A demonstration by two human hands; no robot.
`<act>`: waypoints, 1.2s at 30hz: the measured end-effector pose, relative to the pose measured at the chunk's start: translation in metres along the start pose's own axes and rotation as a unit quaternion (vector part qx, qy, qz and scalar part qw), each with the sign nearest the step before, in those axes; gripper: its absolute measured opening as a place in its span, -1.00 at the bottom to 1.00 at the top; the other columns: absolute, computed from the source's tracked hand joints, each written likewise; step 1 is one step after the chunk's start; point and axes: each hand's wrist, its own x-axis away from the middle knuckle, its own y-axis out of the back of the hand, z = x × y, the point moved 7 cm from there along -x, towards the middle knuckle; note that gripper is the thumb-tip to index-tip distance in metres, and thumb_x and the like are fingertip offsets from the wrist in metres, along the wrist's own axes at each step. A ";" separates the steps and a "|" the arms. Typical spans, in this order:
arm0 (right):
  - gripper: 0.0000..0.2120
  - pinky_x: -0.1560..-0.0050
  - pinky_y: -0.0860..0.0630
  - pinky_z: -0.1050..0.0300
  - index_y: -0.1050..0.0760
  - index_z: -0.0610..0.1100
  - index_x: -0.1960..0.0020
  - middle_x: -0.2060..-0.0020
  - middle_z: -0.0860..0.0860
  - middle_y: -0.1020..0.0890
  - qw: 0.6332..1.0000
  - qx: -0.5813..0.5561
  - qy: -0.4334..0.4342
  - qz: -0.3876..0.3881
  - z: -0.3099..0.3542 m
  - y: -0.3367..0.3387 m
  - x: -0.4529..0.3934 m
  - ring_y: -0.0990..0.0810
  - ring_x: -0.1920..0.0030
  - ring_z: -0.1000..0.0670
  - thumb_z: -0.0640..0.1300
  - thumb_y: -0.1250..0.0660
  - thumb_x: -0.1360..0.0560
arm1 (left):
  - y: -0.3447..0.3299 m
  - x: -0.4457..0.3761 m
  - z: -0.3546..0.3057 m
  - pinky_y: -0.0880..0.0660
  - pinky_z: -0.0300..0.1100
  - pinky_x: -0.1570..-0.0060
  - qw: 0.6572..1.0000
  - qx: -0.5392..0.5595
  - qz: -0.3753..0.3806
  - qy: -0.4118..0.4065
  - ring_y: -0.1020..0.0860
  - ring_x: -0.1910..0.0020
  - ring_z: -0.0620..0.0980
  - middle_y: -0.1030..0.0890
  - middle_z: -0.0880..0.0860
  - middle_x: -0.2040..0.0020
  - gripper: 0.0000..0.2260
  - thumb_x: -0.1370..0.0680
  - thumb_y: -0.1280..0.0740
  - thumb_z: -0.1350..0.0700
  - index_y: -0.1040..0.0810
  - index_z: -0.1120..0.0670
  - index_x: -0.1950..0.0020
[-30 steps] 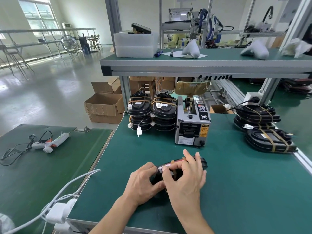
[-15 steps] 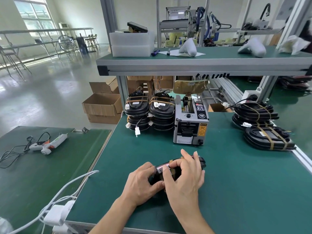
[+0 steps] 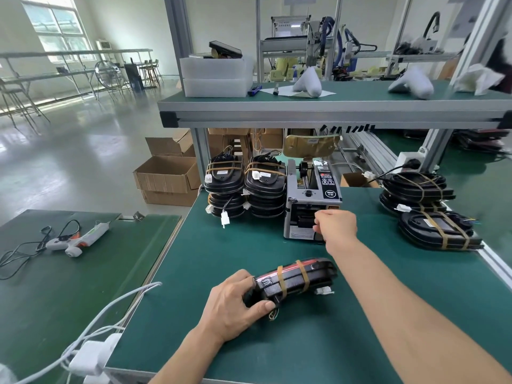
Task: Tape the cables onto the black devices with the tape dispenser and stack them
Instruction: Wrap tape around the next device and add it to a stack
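Observation:
A black device (image 3: 299, 278) lies tilted on the green table (image 3: 346, 342) near its middle, with two tan tape bands round it and a small white connector at its right end. My left hand (image 3: 235, 303) grips its left end, thumb underneath. My right hand (image 3: 336, 227) is stretched out to the front of the grey tape dispenser (image 3: 310, 195), fingertips pinched at the outlet; the tape piece itself is hidden. Two stacks of taped devices (image 3: 264, 181) stand just left of the dispenser.
More taped black devices (image 3: 437, 231) are stacked at the table's right edge. A shelf (image 3: 332, 112) hangs over the back of the table. On the left table lie a glue gun (image 3: 74, 239) and white power cables (image 3: 91, 353). Cardboard boxes (image 3: 166, 176) sit on the floor.
My right hand left the device and reached forward to the dispenser's outlet. My left hand stayed gripping the device, whose taped top is now uncovered.

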 end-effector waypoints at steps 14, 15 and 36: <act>-0.79 0.49 -0.46 0.22 -0.49 -0.23 0.16 0.37 -0.09 -0.64 0.985 -0.125 -0.113 -0.048 -0.019 -0.021 -0.019 -0.59 0.50 0.03 -0.32 -0.54 -0.42 | -0.001 0.000 0.001 -0.45 -0.15 0.19 1.000 -0.003 0.005 -0.001 -0.41 0.23 -0.20 -0.44 -0.15 0.12 -0.28 -0.43 -0.09 -0.66 -0.56 -0.03 0.07; -0.81 0.48 -0.47 0.21 -0.52 -0.24 0.13 0.35 -0.08 -0.66 0.985 -0.124 -0.112 -0.049 -0.019 -0.022 -0.018 -0.61 0.48 0.03 -0.30 -0.54 -0.43 | -0.001 0.000 0.001 -0.43 -0.17 0.20 1.000 -0.003 0.003 -0.001 -0.41 0.23 -0.21 -0.44 -0.16 0.13 -0.30 -0.42 -0.09 -0.66 -0.54 -0.04 0.09; -0.76 0.56 -0.42 0.26 -0.46 -0.18 0.11 0.43 -0.03 -0.65 0.974 -0.166 -0.140 -0.070 -0.025 -0.029 -0.015 -0.65 0.53 0.09 -0.23 -0.54 -0.43 | -0.001 0.000 0.000 -0.30 -0.31 0.27 1.000 0.006 -0.010 -0.020 -0.43 0.25 -0.20 -0.41 -0.22 0.16 -0.48 -0.44 -0.13 -0.63 -0.35 -0.19 0.15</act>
